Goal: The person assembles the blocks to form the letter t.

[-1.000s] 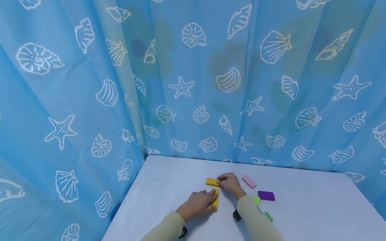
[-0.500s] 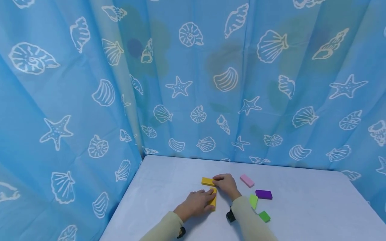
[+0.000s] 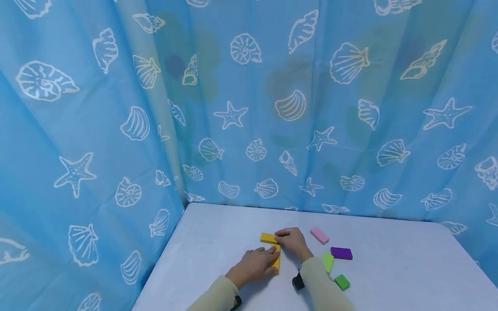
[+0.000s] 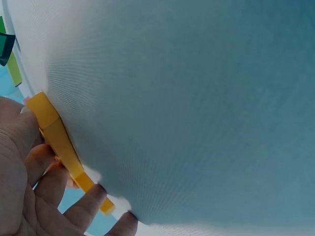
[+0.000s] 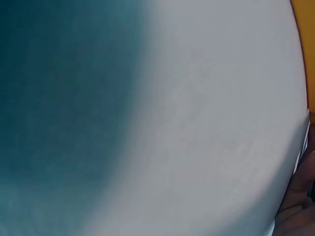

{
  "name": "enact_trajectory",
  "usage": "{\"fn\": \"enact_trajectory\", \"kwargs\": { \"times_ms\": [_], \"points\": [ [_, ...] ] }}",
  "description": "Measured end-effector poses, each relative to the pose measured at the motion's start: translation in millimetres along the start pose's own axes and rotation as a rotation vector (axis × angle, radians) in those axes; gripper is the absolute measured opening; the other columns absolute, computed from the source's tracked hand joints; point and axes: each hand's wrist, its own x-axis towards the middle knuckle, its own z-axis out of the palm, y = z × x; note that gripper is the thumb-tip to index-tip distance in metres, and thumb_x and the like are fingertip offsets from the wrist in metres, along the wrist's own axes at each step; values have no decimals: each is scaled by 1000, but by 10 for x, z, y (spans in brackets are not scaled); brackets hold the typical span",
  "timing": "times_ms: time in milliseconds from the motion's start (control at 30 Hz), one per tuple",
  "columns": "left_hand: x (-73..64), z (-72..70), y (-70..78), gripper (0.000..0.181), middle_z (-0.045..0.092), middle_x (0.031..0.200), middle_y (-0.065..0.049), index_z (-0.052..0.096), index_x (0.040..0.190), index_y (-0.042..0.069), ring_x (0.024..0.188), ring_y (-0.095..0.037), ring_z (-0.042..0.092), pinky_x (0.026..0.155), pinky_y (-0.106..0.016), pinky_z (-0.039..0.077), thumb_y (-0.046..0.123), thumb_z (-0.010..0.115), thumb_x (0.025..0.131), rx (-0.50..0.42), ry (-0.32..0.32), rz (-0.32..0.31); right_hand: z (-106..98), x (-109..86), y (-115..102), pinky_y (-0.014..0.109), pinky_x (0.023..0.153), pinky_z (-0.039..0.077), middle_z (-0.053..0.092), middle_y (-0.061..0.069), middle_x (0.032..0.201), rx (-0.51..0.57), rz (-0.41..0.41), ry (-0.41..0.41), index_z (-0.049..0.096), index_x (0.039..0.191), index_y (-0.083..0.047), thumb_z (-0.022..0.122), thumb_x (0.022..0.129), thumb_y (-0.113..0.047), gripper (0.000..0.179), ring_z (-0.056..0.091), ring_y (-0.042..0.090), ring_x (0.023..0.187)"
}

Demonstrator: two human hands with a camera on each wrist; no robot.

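Two yellow blocks lie at right angles on the white table. My left hand (image 3: 252, 265) rests over the near yellow block (image 3: 277, 261), which points away from me, its thumb by the near end and a finger across the far end. Beyond it, the far yellow block (image 3: 268, 238) lies crosswise; my right hand (image 3: 292, 242) pinches its right end, which the fingers partly hide. In the left wrist view, the yellow blocks (image 4: 56, 132) run along beside the thumb and fingers. Only a strip of yellow block (image 5: 305, 44) and part of the right hand (image 5: 295, 214) show in the right wrist view.
Right of the hands lie a pink block (image 3: 319, 236), a purple block (image 3: 341, 253), a light green piece (image 3: 327, 262) and a green block (image 3: 342, 282), close to my right sleeve. A blue shell-patterned curtain (image 3: 233, 86) hangs behind and left of the table (image 3: 408, 259).
My right hand has slid the far yellow block slightly left. My right sleeve has shifted left, uncovering more of the two green pieces. The left hand keeps its place on the near block.
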Motion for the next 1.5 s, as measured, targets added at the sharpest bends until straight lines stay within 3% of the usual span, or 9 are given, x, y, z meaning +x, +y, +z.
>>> {"fn": "enact_trajectory", "kwargs": {
  "times_ms": [367,800,1133,1500],
  "points": [
    [14,24,2,59,43,154,11,47,147,34,134,-27,53,100,-57,49,56,57,93,-1,-13,-1,-17,-38,-11,47,102,50,73,8,106,24,25,-9,78,102,-10,73,90,-13,14,63,24,98],
    [10,-127,23,59,43,155,10,48,147,33,133,-28,53,99,-57,49,55,59,93,19,9,-23,-50,6,-124,48,103,49,74,6,104,-1,1,-29,78,102,-12,73,89,-15,14,63,24,98],
    [40,-17,15,59,43,155,11,47,147,34,133,-29,53,99,-58,49,57,57,93,-4,-11,-20,-21,-41,-42,47,102,50,74,5,102,-12,21,-26,79,99,-13,73,88,-14,12,63,23,96],
    [-10,-55,59,60,45,154,9,49,147,32,131,-28,55,96,-56,52,56,58,93,34,18,9,-42,-79,-46,50,104,47,73,5,106,-29,-12,-22,79,99,-15,74,88,-16,12,63,27,106]
  ]
}}
